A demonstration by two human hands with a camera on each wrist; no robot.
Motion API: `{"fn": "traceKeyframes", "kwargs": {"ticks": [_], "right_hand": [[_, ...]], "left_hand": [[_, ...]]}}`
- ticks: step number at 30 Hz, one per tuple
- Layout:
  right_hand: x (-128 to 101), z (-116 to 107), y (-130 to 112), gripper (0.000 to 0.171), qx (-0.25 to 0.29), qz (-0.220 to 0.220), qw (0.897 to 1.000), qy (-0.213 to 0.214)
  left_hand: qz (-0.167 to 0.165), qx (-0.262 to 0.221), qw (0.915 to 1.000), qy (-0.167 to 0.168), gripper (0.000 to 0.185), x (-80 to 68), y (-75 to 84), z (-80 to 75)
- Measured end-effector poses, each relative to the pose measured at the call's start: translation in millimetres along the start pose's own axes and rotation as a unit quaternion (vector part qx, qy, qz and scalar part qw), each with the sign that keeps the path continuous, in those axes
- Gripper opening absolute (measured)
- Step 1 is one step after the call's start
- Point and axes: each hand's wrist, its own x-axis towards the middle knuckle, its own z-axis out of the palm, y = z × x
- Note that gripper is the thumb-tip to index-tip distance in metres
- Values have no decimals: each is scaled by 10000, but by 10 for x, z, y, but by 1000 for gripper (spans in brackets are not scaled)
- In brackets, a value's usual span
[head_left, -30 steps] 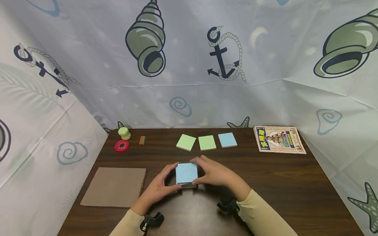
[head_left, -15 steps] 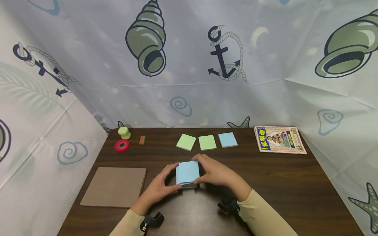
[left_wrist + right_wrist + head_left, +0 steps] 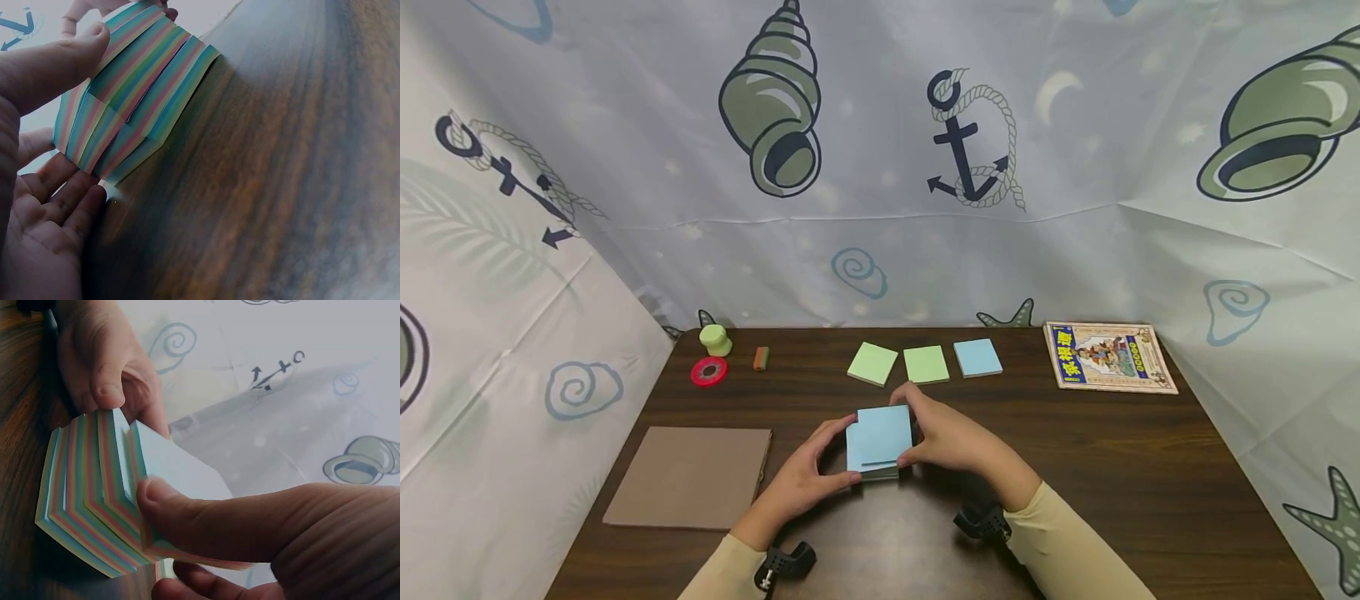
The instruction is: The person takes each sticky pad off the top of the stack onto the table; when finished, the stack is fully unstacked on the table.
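Two hands, left hand and right hand, grasp note block on dark wood table; nautical curtain behind.

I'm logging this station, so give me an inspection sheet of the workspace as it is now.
Surface: dark wood table.
Job's things: multicolour note pad, top blue sheet partly lifted.
Clutter: two green sheets, blue sheet, booklet, brown board, red tape roll, green cylinder, small eraser.
Hands: left hand grips the pad; right hand pinches its top sheets.
Cables: nothing seen.
Surroundings: nautical-print curtain.
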Motion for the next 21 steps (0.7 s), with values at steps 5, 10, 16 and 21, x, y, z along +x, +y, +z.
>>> {"fn": "traceKeyframes", "kwargs": {"ticks": [5, 10, 16, 21], "right_hand": [[-7, -45, 10, 74, 337, 34, 9993, 151], [-26, -112, 14, 70, 466, -3, 9985, 304], [-47, -224, 48, 66, 823, 16, 9960, 360], [-88, -363, 118, 62, 1625, 293, 9856, 358]], "left_hand": [[114, 4, 9999, -6, 88, 2, -6, -3], [84, 54, 9999, -23, 89, 8, 4, -8], [0, 118, 9999, -33, 90, 8, 2, -11], [9, 132, 9999, -40, 91, 4, -7, -11]]}}
